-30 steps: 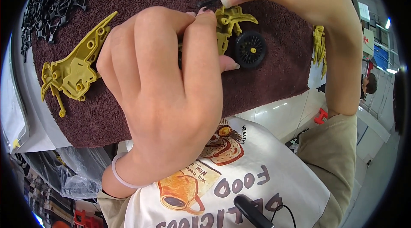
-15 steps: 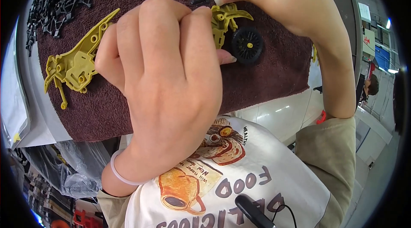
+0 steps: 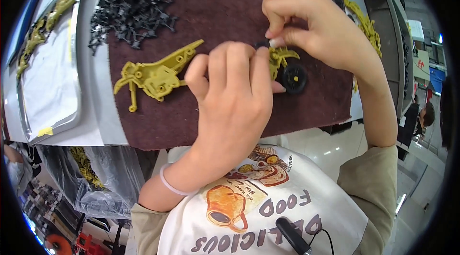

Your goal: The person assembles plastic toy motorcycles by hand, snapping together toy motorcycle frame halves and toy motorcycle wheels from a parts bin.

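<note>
My left hand (image 3: 232, 87), back of the hand up, is closed around a yellow plastic toy motorcycle body half (image 3: 274, 66), most of which it hides. A black spoked wheel (image 3: 293, 79) with a yellow hub sits at that piece's right end. Just above the piece, my right hand (image 3: 311, 27) is pinched at a small black plastic part (image 3: 261, 44), largely covered by the fingers. To the left lies another yellow body half (image 3: 155, 80), hollow side up, apart from the wheel.
A brown towel (image 3: 311, 109) covers the work surface. Small black parts (image 3: 139, 3) are heaped at the far left. Yellow pieces lie on a tray (image 3: 48, 92) at left and in a row (image 3: 366, 30) at right. A plastic bag (image 3: 103, 178) hangs below the near left edge.
The view has shifted and widened, bringing in the left tray and more of the black heap. Both hands keep their grips, and the black part now appears nearer the yellow piece.
</note>
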Demonstrator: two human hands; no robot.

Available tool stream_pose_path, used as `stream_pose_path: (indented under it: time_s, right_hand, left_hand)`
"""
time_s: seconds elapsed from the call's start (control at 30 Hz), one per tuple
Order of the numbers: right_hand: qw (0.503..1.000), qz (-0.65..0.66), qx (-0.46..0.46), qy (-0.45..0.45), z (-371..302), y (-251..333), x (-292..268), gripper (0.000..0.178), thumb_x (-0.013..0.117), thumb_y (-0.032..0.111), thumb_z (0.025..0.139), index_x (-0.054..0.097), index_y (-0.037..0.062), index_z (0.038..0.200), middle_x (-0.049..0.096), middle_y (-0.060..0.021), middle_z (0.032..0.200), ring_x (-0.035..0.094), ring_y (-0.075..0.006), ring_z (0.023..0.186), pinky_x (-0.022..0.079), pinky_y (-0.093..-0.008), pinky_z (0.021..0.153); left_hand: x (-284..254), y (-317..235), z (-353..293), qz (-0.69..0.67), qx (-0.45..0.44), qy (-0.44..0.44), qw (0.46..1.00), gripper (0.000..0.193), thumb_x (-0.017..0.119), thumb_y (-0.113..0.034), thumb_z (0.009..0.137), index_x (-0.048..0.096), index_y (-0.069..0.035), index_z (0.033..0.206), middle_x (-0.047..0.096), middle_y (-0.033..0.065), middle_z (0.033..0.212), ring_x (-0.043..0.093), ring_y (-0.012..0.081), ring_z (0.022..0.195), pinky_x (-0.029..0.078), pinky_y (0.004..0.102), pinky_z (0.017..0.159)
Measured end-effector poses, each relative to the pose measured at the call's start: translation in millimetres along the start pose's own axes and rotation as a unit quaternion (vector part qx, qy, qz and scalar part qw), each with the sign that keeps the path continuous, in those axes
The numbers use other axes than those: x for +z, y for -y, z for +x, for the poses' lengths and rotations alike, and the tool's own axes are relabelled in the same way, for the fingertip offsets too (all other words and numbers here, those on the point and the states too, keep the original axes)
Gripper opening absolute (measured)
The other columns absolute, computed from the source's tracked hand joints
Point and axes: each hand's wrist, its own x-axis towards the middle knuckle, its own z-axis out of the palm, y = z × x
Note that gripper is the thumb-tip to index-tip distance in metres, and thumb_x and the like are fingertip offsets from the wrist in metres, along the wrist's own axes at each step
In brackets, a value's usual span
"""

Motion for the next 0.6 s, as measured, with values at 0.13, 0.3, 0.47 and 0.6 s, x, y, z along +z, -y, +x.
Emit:
stream_pose_path:
  time_s: [0.13, 0.3, 0.47, 0.6]
  right_hand:
    - [0.991, -0.081, -0.105, 0.000, 16, 12, -15, 0.013, 0.067, 0.000, 0.073, 0.061, 0.0007, 0.084, 0.057, -0.0034, 0.085, 0.054, -0.0115, 0.074, 0.044, -0.0250, 0.066]
    - [0.876, -0.369, -0.268, -0.158, 81, 39, -1, 0.015, 0.056, -0.013, 0.072, 0.059, -0.0038, 0.084, 0.054, -0.0108, 0.072, 0.057, -0.0177, 0.069, 0.047, -0.0262, 0.064]
    - [0.923, -0.280, -0.239, -0.111, 128, 16, 1, 0.017, 0.078, 0.013, 0.062, 0.064, 0.0115, 0.073, 0.062, -0.0038, 0.084, 0.061, -0.0257, 0.090, 0.050, -0.0391, 0.075]
    - [0.918, -0.278, -0.267, -0.095, 134, 11, 11, 0.014, 0.076, 0.016, 0.062, 0.064, 0.0133, 0.068, 0.060, -0.0020, 0.081, 0.059, -0.0236, 0.086, 0.047, -0.0366, 0.074]
  left_hand:
    - [-5, -1, -2, -0.007, -0.013, 0.015, 1.000, 0.047, 0.077, -0.025, 0.066, 0.063, -0.008, 0.107, 0.053, 0.0043, 0.100, 0.050, 0.0228, 0.100, 0.031, 0.0388, 0.090]
    - [-10, 8, 8, -0.011, -0.021, 0.037, 0.999, 0.050, 0.078, -0.025, 0.064, 0.062, -0.007, 0.109, 0.053, 0.0050, 0.103, 0.050, 0.0232, 0.102, 0.032, 0.0395, 0.091]
    - [-23, -1, 19, -0.019, -0.014, 0.063, 0.998, 0.052, 0.076, -0.031, 0.067, 0.061, -0.007, 0.111, 0.052, 0.0081, 0.109, 0.049, 0.0261, 0.108, 0.032, 0.0418, 0.096]
    - [-15, 5, 9, -0.016, -0.005, 0.057, 0.998, 0.052, 0.076, -0.032, 0.068, 0.061, -0.007, 0.112, 0.053, 0.0086, 0.108, 0.050, 0.0267, 0.106, 0.034, 0.0415, 0.095]
